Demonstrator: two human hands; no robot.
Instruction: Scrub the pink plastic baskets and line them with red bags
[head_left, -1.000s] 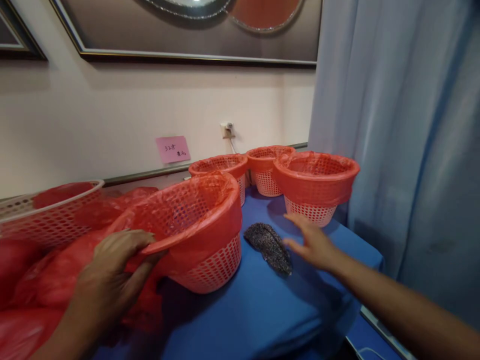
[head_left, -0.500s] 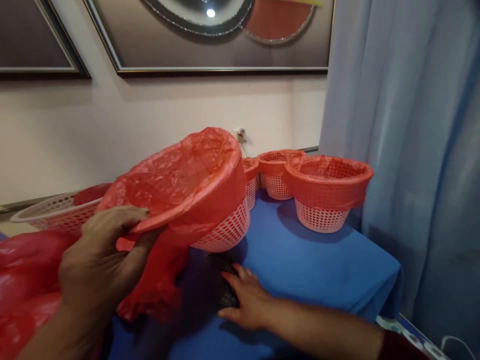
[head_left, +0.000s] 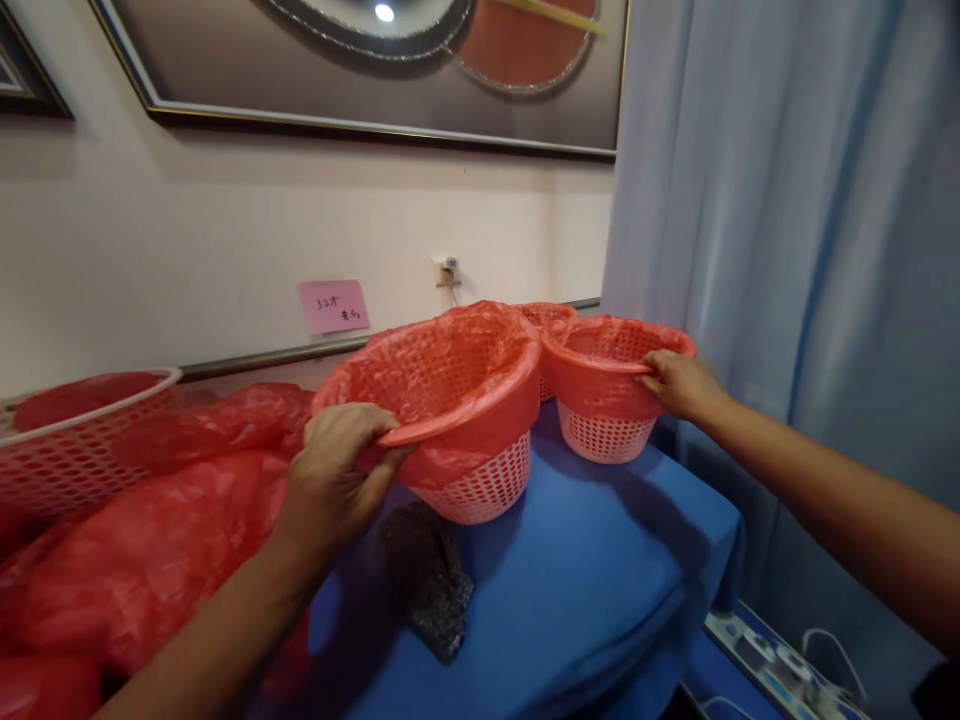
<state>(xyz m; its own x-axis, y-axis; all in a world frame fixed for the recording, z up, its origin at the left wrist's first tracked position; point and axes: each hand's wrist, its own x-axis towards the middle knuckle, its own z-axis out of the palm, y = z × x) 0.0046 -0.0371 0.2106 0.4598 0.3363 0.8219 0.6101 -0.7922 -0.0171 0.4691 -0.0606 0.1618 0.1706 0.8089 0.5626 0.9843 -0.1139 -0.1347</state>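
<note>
My left hand (head_left: 341, 475) pinches the near rim of a white plastic basket (head_left: 487, 485) lined with a red plastic bag (head_left: 442, 370). That basket is tilted, its near side raised off the cloth. On the right, my right hand (head_left: 679, 383) grips the rim of a second lined basket (head_left: 607, 435), which looks roughly upright on the table. A dark, crumpled, shiny bundle (head_left: 431, 580) lies on the blue cloth below the tilted basket; what it is I cannot make out. Another lined basket (head_left: 547, 315) stands behind, partly hidden.
Loose red plastic bags (head_left: 172, 540) heap at the left beside a white basket (head_left: 82, 450). Blue cloth (head_left: 555, 580) covers the table. A pink note (head_left: 334, 306) and a socket (head_left: 448, 272) are on the wall. A power strip (head_left: 772, 660) lies low at right by the curtain (head_left: 840, 300).
My right hand has left the dark bundle and moved up and right onto the second basket's rim. The left-hand basket is lower and further right in view. The view has also shifted.
</note>
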